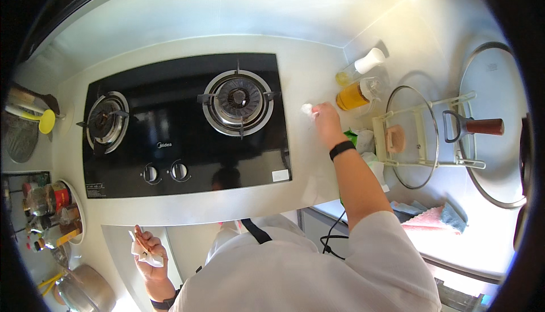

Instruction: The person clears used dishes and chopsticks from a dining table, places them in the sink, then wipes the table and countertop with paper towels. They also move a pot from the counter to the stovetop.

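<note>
My right hand (327,124) reaches over the pale countertop to the right of the black Midea gas hob (179,95). Its fingers press a small wad of white tissue (306,108) against the counter surface, close to an oil bottle with amber liquid (352,96). Low on the left, in front of the counter edge, my left hand (154,256) is raised with a crumpled white tissue (156,261) in its grip. A brownish patch shows along that tissue; whether it is a stain or a separate thing, I cannot tell.
A white-capped glass bottle (362,65) stands behind the oil bottle. Pot lids, including a glass one (411,176), lean in a cream rack (380,142) at right. Folded cloths (438,218) lie nearer me. Jars fill a round tray (81,214) at left, near a metal pot (91,288).
</note>
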`<state>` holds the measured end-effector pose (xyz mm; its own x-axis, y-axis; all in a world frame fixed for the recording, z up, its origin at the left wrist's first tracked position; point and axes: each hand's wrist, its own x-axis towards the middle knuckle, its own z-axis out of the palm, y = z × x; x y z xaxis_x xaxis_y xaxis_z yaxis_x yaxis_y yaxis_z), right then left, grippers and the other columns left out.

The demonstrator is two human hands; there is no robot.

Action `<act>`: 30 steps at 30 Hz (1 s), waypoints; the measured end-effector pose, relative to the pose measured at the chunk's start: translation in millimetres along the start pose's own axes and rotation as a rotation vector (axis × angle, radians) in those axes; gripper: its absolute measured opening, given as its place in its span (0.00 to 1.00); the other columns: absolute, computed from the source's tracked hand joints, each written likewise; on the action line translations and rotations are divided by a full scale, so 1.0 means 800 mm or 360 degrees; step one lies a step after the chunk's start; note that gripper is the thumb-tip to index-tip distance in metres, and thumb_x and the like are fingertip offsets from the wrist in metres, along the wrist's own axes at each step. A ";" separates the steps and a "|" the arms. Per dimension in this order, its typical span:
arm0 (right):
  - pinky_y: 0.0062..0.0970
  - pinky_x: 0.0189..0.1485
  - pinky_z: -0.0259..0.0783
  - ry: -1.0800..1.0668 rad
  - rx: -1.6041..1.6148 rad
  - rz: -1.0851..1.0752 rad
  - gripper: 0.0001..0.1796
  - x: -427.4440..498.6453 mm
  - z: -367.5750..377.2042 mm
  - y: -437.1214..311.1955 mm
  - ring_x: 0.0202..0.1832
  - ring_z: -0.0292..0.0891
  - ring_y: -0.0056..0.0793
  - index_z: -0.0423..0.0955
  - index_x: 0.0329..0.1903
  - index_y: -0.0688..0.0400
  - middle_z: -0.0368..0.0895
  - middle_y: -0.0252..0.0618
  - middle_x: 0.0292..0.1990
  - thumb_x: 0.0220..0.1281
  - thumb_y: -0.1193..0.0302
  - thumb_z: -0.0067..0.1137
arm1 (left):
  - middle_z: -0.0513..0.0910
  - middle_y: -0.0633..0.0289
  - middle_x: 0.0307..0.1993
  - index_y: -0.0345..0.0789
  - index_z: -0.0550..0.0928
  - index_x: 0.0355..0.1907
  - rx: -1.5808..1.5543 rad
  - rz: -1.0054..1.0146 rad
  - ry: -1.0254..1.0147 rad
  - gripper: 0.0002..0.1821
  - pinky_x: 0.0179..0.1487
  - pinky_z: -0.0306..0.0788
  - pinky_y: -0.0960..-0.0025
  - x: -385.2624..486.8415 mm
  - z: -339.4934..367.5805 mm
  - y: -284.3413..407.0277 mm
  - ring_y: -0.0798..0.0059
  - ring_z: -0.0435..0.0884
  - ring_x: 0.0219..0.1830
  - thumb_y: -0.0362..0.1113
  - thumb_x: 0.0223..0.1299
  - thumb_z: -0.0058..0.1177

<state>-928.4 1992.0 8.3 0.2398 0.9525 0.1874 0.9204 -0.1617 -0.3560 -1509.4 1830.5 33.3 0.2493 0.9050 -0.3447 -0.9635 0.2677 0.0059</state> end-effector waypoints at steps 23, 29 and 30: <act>0.41 0.42 0.70 -0.0386 -0.0182 0.0025 0.06 -0.099 -0.024 -0.005 0.39 0.74 0.51 0.80 0.30 0.56 0.76 0.50 0.34 0.52 0.77 0.54 | 0.79 0.57 0.42 0.36 0.75 0.57 -0.0032 -0.0080 0.0019 0.17 0.38 0.79 0.68 0.005 -0.011 0.030 0.67 0.80 0.40 0.37 0.70 0.41; 0.41 0.41 0.70 -0.0032 -0.0262 0.0306 0.06 -0.074 -0.004 0.013 0.40 0.74 0.52 0.80 0.32 0.57 0.77 0.50 0.34 0.53 0.74 0.54 | 0.78 0.56 0.43 0.36 0.74 0.59 0.0004 -0.0086 0.0021 0.18 0.39 0.79 0.67 0.002 -0.013 0.036 0.66 0.79 0.41 0.37 0.70 0.41; 0.41 0.41 0.70 -0.0040 -0.0271 0.0260 0.06 -0.084 -0.001 0.009 0.39 0.74 0.52 0.80 0.32 0.57 0.77 0.51 0.34 0.53 0.74 0.54 | 0.78 0.56 0.44 0.37 0.74 0.59 -0.0022 -0.0092 0.0014 0.18 0.40 0.79 0.67 0.003 -0.012 0.037 0.66 0.78 0.41 0.37 0.70 0.41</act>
<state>-937.8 1926.5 -6.2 0.3839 0.9160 0.1167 0.9094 -0.3533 -0.2195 -1538.3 1837.2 23.4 0.3041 0.8852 -0.3521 -0.9487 0.3150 -0.0276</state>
